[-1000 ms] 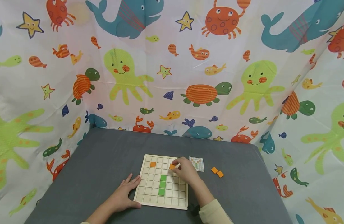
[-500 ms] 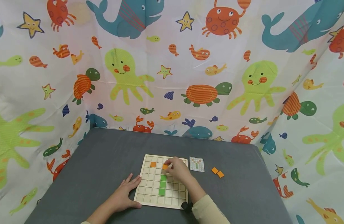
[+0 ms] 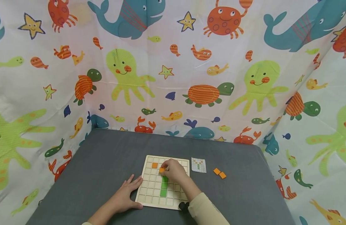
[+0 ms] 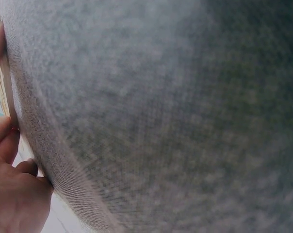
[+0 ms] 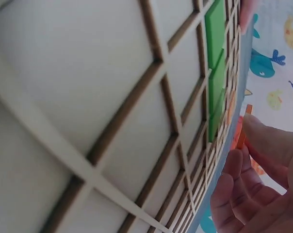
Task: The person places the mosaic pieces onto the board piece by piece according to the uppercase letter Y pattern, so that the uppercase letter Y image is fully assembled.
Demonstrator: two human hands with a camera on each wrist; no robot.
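Observation:
A pale wooden grid board (image 3: 148,200) lies on the table. My right hand (image 3: 175,172) pinches an orange square tile (image 3: 161,170) over the board's upper middle; in the right wrist view, thumb and fingertips hold that tile (image 5: 242,133) by its edge, tilted up. Below it, green tiles (image 3: 163,192) sit in a column of cells, the top one partly behind my fingers. Another orange tile (image 3: 154,165) occupies a cell at the upper left. My left hand (image 3: 123,195) rests spread along the board's left side, thumb by the lower left corner, its fingers (image 4: 1,133) touching the rim.
Right of the board lies a small printed card (image 3: 198,165) with a coloured grid pattern. Two loose orange tiles (image 3: 219,173) lie beyond it. The grey table (image 3: 246,197) meets a sea-animal cloth (image 3: 173,90) behind and at the sides. A dark object (image 3: 183,206) shows by the right wrist.
My right hand has moved left across the upper part of the board, carrying the orange tile from right of the green column to just above it. The left hand stays in place.

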